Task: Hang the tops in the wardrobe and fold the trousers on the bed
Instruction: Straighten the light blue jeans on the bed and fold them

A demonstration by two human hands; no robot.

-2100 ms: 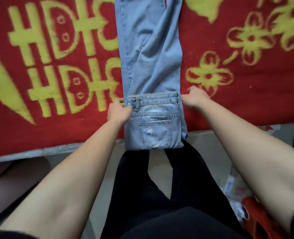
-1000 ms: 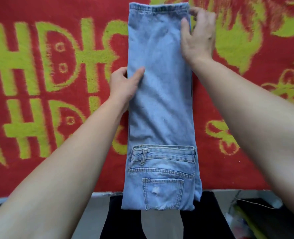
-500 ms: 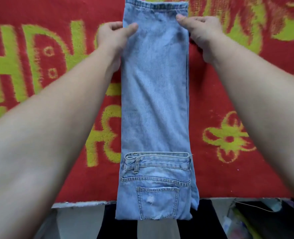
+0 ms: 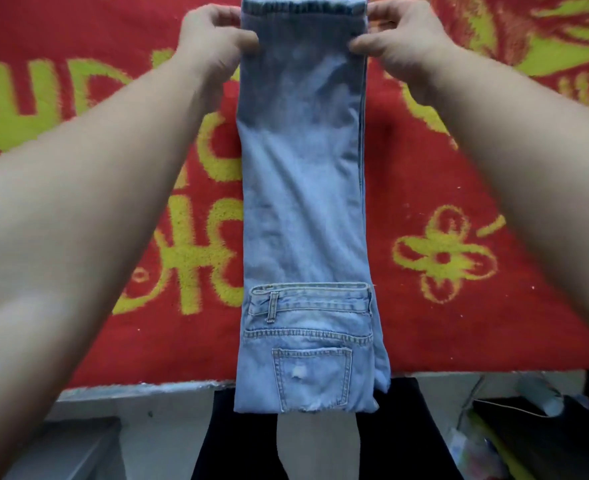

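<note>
Denim, pale blue: the folded jeans (image 4: 303, 188) lie lengthwise on the red blanket (image 4: 459, 323), pocket end overhanging its near edge. My left hand (image 4: 213, 39) and right hand (image 4: 404, 39) each pinch a far hem corner. The blanket's yellow-green characters (image 4: 189, 258) are partly covered, so I can't read them.

Left hand (image 4: 213, 39) and right hand (image 4: 404, 36) apparently pinch jeans (image 4: 303, 185).

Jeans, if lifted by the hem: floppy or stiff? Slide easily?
Probably floppy: the jeans lie in soft layers and would likely sag between the left hand and right hand pinching the hem corners. Doubled denim, maybe heavyish. The fuzzy red blanket should resist sliding.
</note>
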